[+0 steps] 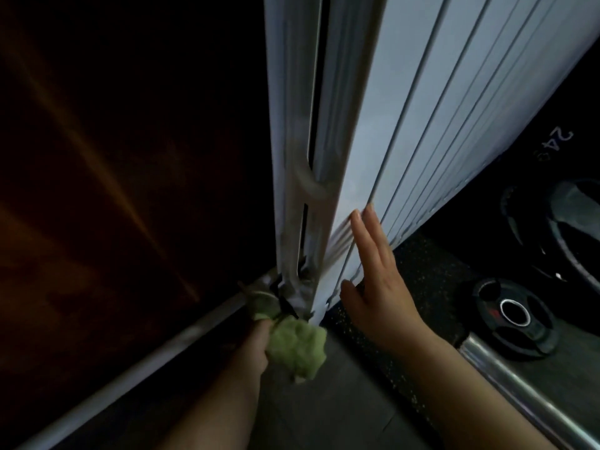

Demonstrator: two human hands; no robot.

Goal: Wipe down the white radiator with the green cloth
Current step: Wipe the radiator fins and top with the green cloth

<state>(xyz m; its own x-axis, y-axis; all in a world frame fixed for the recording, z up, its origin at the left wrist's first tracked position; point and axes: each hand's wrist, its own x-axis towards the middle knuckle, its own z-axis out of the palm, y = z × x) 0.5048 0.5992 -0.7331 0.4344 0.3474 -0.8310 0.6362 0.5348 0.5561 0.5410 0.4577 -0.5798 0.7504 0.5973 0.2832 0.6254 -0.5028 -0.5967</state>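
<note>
While the right hand (380,287) lies flat, fingers straight, against the ribbed front of the white radiator (422,108), the left hand (258,336) grips the bunched green cloth (298,347) at its bottom corner

You stand over a grey floor (324,401) with a dark speckled mat (418,287) beyond it. At the floor's right side lies a small black weight plate (516,336), with a larger plate (558,228) beyond it.

We log: small black weight plate (514,315) lying flat | larger dark plate (558,228) beyond it | chrome bar (519,381) just beside | speckled mat (418,264) | dark wall (113,157) left
</note>
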